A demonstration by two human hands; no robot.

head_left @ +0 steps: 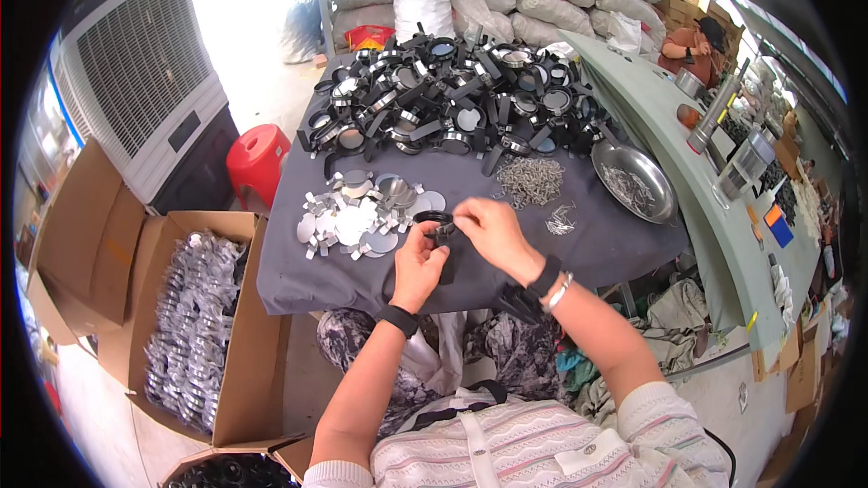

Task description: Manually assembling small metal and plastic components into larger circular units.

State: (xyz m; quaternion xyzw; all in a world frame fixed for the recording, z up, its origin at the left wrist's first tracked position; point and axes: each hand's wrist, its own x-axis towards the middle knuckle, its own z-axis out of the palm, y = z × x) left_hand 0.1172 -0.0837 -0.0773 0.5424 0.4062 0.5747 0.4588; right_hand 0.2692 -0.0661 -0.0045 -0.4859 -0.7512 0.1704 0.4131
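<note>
Between clamped fingers of the left hand (418,273), the black ring-topped part (435,216) seems light, stiff, best held below its rim; whether the right hand (495,235), beside it, grips, I cannot tell.

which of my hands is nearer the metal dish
Right. The right hand is left of the metal dish; the left hand, holding a black part, is farther left.

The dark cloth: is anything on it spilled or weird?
Maybe the thin silver pins lying loose on the cloth near the right hand, since similar ones sit in the metal bowl. They could be there deliberately.
</note>
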